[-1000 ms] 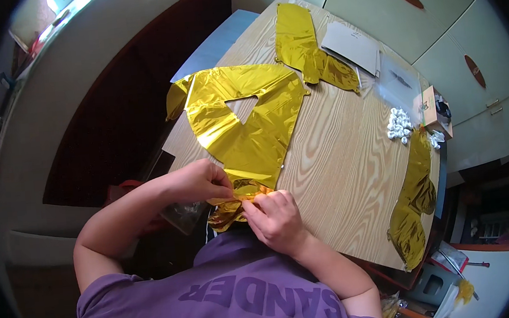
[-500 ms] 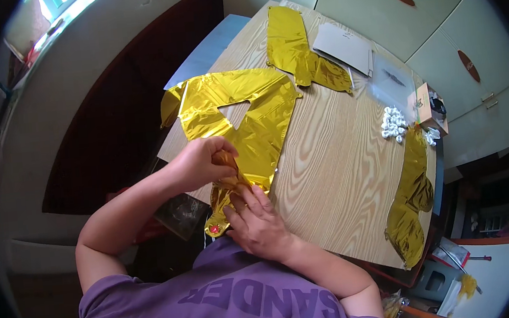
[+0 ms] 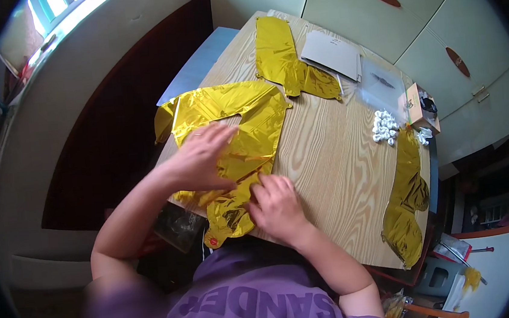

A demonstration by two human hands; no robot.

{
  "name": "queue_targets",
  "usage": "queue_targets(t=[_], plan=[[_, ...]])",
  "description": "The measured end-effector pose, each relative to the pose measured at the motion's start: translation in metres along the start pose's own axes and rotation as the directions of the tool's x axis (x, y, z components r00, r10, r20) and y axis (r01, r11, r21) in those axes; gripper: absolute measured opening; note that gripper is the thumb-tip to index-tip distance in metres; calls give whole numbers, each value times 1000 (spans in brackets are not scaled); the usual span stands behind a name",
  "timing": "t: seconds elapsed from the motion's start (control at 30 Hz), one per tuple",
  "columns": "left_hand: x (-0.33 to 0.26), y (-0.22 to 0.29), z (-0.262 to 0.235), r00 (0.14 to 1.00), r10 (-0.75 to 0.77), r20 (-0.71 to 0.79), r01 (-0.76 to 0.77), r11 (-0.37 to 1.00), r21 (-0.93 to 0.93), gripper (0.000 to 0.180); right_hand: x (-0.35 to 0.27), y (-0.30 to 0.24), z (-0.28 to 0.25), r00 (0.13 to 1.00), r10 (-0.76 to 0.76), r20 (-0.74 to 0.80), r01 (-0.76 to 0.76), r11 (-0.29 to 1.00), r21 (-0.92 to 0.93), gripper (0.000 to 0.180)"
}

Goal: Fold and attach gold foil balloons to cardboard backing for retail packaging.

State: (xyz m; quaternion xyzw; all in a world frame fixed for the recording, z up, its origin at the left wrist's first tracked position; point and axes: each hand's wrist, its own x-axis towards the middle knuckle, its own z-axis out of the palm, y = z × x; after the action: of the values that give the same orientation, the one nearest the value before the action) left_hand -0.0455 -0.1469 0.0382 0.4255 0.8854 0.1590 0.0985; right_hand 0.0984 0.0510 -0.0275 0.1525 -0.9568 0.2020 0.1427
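Observation:
A flat gold foil balloon (image 3: 259, 107) with a cut-out opening lies across the table's near left part. Its narrow end, with a small red spot, hangs at the front edge beside my shirt. My left hand (image 3: 200, 157) is spread over the balloon's middle, fingers stretched and apart, covering part of the opening; it holds nothing. At the balloon's lower right edge, my right hand (image 3: 280, 208) has bent fingers closed on the foil. The foil between my hands is creased.
Another gold foil balloon (image 3: 278, 51) lies at the back, beside grey-white sheets (image 3: 331, 54). To the right are a clear plastic sheet (image 3: 375, 91), a pile of small white pieces (image 3: 383, 126), an open box (image 3: 416, 105) and a third gold balloon (image 3: 404, 197). Cabinets stand behind the table.
My left hand has let go of the gathered foil and opened over the balloon. My right hand has moved right to its edge. The lower foil has spread flatter.

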Motion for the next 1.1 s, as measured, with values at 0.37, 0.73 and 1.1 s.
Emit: queue_targets(t=[0.37,0.73,1.1], plan=[[68,-15,-15,917,-355,181,398,803,-444,27,55,45,-27,881,209,425,-154,975,-160,109],[81,-62,-25,891,-350,290,444,805,-392,52,105,92,-1,916,319,244,-289,945,-151,61],[123,12,-6,951,-255,174,214,951,224,62,135,125,11,870,355,343,-253,917,-310,66]])
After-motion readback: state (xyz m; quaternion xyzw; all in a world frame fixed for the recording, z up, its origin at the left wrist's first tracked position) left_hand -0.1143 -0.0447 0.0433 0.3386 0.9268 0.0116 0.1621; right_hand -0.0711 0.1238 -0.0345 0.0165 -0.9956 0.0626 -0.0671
